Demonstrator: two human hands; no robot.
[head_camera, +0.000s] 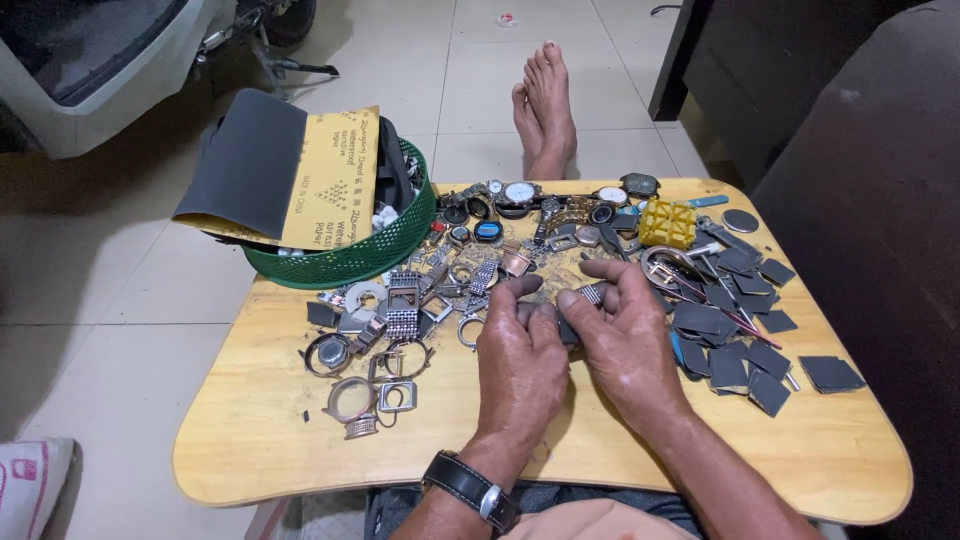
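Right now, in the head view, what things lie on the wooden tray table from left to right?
Green basket → round watch cases → left hand → right hand, holding a small metal piece → dark sandpaper squares.

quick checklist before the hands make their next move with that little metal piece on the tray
1. Both hands over the wooden tray: ok; left hand, right hand.
2. Small ribbed metal piece at the right hand's fingertips: ok.
3. Grip firm: cannot tell, fingers hide most of it.
4. Dark sandpaper squares beside the right hand: ok.
5. Watch cases and bands beside the left hand: ok, though crowded.
6. Green basket sitting fully on the tray: not ok, it overhangs the far left corner.
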